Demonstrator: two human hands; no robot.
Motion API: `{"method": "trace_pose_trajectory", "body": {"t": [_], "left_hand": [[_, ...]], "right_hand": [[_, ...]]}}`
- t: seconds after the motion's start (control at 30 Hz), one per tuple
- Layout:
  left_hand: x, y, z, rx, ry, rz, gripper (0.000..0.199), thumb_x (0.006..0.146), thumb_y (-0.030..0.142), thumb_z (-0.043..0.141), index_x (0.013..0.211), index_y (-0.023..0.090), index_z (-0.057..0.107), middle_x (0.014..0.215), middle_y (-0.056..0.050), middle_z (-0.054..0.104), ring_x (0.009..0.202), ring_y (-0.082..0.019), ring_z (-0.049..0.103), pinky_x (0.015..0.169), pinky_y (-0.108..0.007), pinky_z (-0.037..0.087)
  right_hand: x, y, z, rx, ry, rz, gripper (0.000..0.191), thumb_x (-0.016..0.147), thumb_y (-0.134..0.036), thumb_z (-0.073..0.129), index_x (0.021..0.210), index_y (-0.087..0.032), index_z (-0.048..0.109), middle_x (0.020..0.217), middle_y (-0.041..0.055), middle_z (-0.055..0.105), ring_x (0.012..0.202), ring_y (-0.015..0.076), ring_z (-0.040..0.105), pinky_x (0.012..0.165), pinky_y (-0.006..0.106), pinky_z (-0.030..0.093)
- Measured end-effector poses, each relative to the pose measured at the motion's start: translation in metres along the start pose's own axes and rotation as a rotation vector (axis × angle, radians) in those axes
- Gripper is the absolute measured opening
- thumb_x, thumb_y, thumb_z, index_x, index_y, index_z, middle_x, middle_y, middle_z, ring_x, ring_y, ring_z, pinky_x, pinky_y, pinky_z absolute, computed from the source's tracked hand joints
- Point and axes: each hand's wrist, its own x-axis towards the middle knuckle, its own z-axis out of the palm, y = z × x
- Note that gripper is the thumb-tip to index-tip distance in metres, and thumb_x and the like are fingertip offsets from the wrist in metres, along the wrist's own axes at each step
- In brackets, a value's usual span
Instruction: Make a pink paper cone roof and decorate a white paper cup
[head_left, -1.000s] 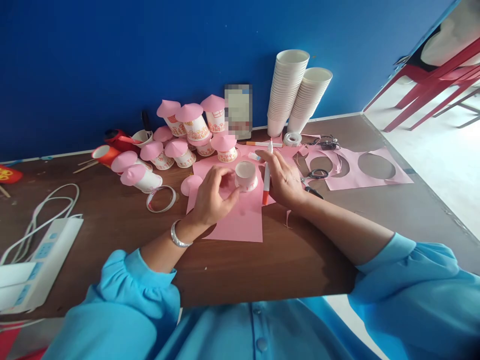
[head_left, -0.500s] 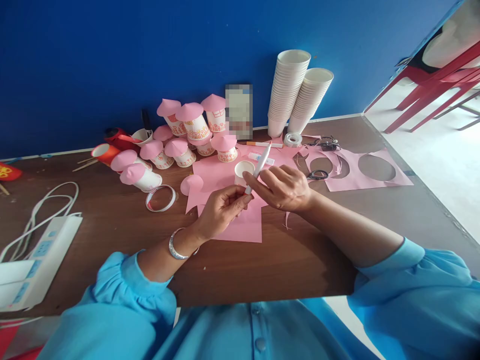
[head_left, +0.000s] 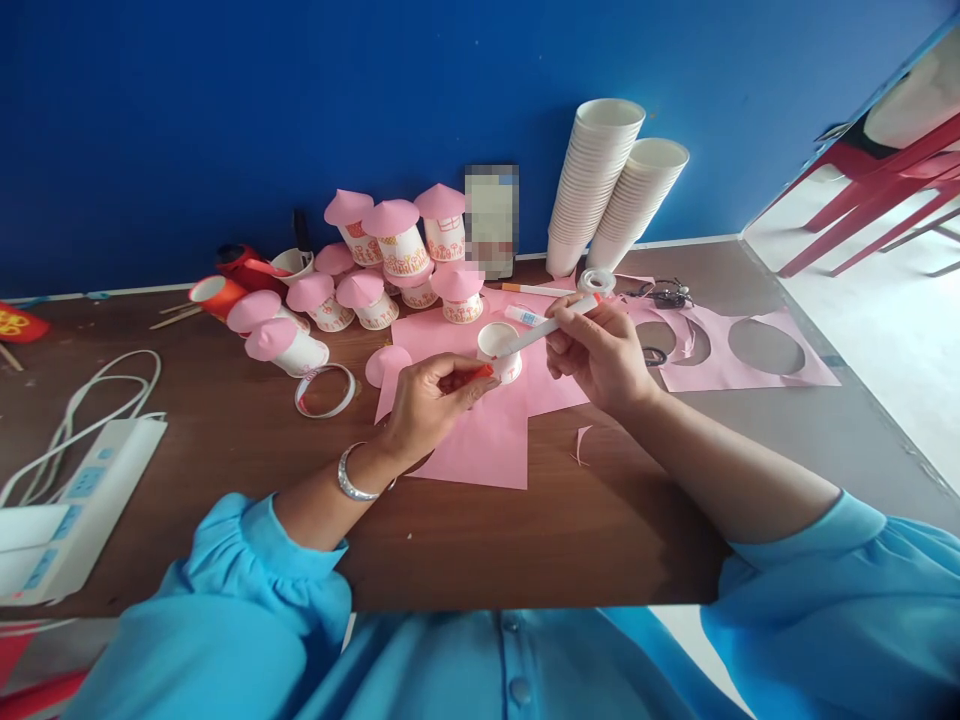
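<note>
My left hand (head_left: 439, 400) pinches a small red-orange marker cap (head_left: 480, 374). In my right hand (head_left: 604, 350) is a white marker (head_left: 555, 324), held slantwise with its red end up at the right and its other end pointing down-left toward the cap. Cap and marker are apart. Just behind the marker's lower end stands a white paper cup (head_left: 499, 342) with a small red drawing on its side. It rests on pink paper (head_left: 487, 440). Behind and left are several decorated cups with pink cone tops (head_left: 395, 222).
Two tall stacks of white cups (head_left: 596, 180) lean near the blue wall. A tape roll (head_left: 598, 283), a glue stick (head_left: 525, 316) and pink paper with round holes (head_left: 720, 350) lie nearby. A white power strip (head_left: 97, 510) is at left.
The marker has come away from my left hand and turned flatter, its red end now to the right. My right hand has moved right and rolled over; the cap shows in my left fingers.
</note>
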Motion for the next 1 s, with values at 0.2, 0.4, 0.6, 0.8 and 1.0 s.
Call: {"method": "trace_pose_trajectory", "body": {"t": [0.2,0.4,0.6,0.8,1.0], "left_hand": [[0.000,0.001,-0.002,0.063,-0.007,0.011,0.026,0.082,0.043,0.084,0.089,0.018,0.079,0.073,-0.003,0.078,0.053,-0.011,0.062,0.051,-0.024,0.052],[0.001,0.001,-0.001,0.114,-0.013,0.064,0.027,0.083,0.045,0.083,0.087,0.019,0.078,0.066,0.000,0.074,0.052,-0.011,0.062,0.051,-0.024,0.051],[0.000,0.000,0.000,0.169,0.003,0.100,0.027,0.082,0.044,0.083,0.085,0.018,0.077,0.073,-0.002,0.078,0.055,-0.011,0.062,0.051,-0.024,0.051],[-0.003,0.004,-0.004,0.418,0.041,0.309,0.022,0.085,0.038,0.082,0.080,0.019,0.073,0.071,-0.001,0.076,0.057,-0.011,0.062,0.056,-0.024,0.050],[-0.002,0.005,-0.007,0.512,0.033,0.430,0.018,0.090,0.036,0.078,0.086,0.020,0.072,0.072,-0.001,0.074,0.062,-0.012,0.065,0.061,-0.025,0.052]], "right_hand": [[-0.002,0.004,0.001,0.053,0.006,0.091,0.035,0.082,-0.049,0.081,0.082,-0.020,0.062,0.058,-0.0082,0.051,0.041,0.0064,0.042,0.040,0.023,0.042],[-0.004,0.010,0.002,0.048,-0.011,0.091,0.036,0.081,-0.049,0.083,0.082,-0.020,0.064,0.058,-0.0077,0.052,0.042,0.0080,0.047,0.040,0.024,0.043],[-0.006,0.014,-0.004,0.016,-0.069,0.071,0.029,0.084,-0.044,0.083,0.086,-0.018,0.072,0.060,-0.0036,0.065,0.045,0.0105,0.058,0.043,0.023,0.047],[-0.011,0.013,-0.003,-0.105,-0.093,0.057,0.031,0.080,-0.044,0.087,0.080,-0.016,0.074,0.064,0.0013,0.074,0.049,0.0147,0.068,0.049,0.026,0.057],[-0.017,0.016,0.008,-0.040,-0.075,0.106,0.032,0.079,-0.045,0.087,0.077,-0.016,0.073,0.064,0.0018,0.074,0.051,0.0148,0.069,0.053,0.028,0.059]]}}
